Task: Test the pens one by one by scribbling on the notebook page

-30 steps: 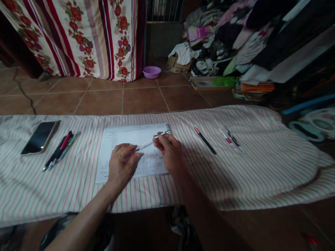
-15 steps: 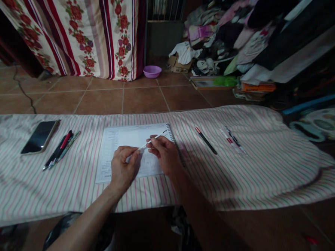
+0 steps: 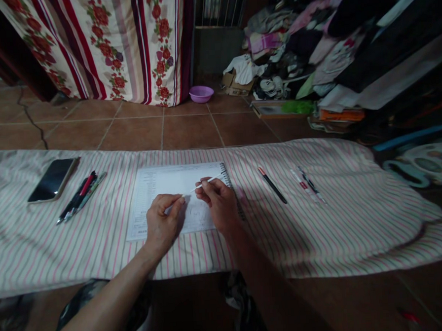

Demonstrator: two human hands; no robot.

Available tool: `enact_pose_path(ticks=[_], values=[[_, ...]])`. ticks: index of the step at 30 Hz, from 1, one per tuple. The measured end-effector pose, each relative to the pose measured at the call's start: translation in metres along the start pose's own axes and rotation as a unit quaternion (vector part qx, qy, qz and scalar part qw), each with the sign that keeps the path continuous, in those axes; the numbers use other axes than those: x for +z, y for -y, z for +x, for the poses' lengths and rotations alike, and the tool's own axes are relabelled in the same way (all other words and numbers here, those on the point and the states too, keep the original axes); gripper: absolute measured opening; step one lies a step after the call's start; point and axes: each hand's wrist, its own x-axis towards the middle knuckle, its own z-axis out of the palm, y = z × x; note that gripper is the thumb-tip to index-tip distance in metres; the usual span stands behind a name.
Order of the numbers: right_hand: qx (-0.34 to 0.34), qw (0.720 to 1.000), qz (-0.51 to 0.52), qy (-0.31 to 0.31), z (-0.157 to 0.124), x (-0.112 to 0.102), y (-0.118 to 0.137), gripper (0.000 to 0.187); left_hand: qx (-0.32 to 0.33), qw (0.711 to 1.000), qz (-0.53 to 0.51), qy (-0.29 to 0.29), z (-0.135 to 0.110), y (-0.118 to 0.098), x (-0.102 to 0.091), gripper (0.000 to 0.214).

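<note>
A spiral notebook (image 3: 159, 186) lies open on a striped cloth (image 3: 320, 224). My right hand (image 3: 219, 202) is closed round a white pen (image 3: 203, 184), whose tip rests on the page over a faint drawing. My left hand (image 3: 162, 220) lies on the lower part of the page with fingers curled and pressed to the paper, next to the pen tip.
A dark phone (image 3: 53, 179) and a bundle of pens (image 3: 80, 196) lie on the cloth at left. A black pencil (image 3: 272, 185) and two more pens (image 3: 306, 184) lie at right. Beyond are tiled floor, a floral curtain (image 3: 107, 43), a purple bowl (image 3: 201, 94) and piled clothes (image 3: 303, 42).
My right hand shifted slightly left and tilted the pen more upright over the page. My left hand curled its fingers a little and stayed on the paper.
</note>
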Motion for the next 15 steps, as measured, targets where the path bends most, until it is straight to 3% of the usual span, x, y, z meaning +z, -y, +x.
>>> enact_pose_path(ticks=[15], values=[[0.013, 1.000, -0.017, 0.007, -0.0039, 0.0058, 0.0032, 0.017, -0.061, 0.997, -0.047, 0.021, -0.0021, 0.0030, 0.0031, 0.017]])
